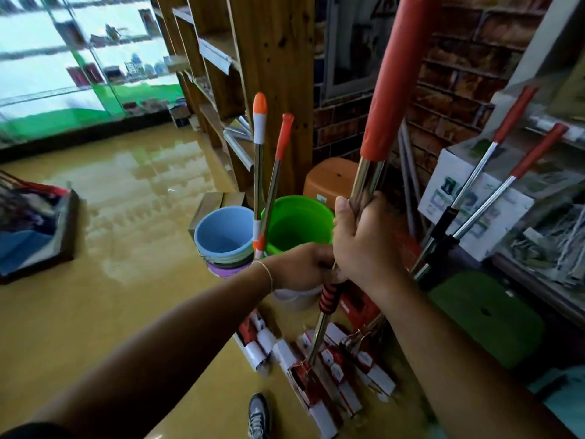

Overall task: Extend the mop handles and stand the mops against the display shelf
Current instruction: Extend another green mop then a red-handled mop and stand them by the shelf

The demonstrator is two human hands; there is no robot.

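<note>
The long red foam sleeve [395,74] runs off the top edge. The left hand [304,267] hides the black-and-red ribbed collar's [329,296] upper end.

Both arms reach forward, right hand [364,242] fisted above left hand [304,267] (apparently curled too, partly hidden).

Light: bright day, coming from the window [79,58]
Glare: shiny spots on the floor [142,191]
Blur: soft edges
Shape: bent at sides

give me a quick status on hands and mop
Both hands grip mop handle: right hand on chrome tube, left hand by ribbed collar. Mop upright. Buckets behind.
</note>
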